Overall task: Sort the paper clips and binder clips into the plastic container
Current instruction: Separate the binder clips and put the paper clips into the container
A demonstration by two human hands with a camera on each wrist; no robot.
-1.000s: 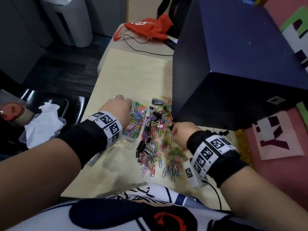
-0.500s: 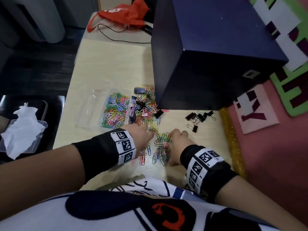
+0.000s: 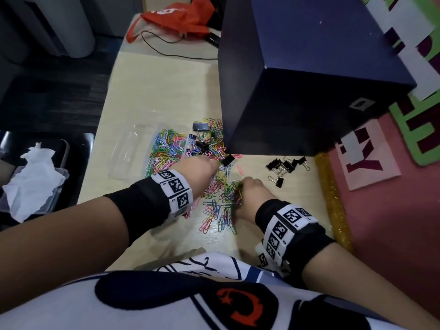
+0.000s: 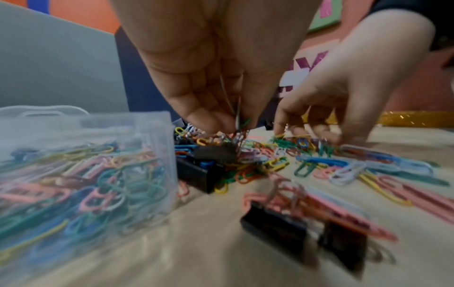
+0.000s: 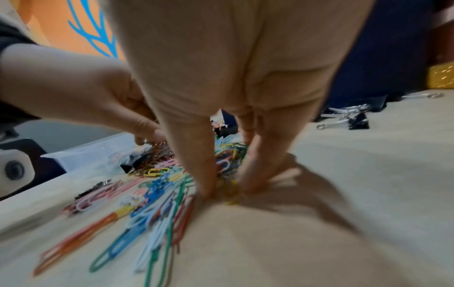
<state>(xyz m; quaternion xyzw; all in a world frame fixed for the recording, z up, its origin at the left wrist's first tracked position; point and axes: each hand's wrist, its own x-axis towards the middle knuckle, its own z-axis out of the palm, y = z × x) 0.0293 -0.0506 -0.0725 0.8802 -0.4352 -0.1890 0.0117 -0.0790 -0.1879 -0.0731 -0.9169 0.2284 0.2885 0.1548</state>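
Loose paper clips [image 3: 220, 201]: coloured heap on the table [image 3: 166, 91], just right of the plastic container [image 3: 133, 148]. Left hand [image 3: 202, 170]: fingertips pinching a few clips atop the heap. Right hand [image 3: 250, 194]: fingers straight, pressing into the heap. Binder clips [image 3: 283, 166]: black cluster further right of the heap.
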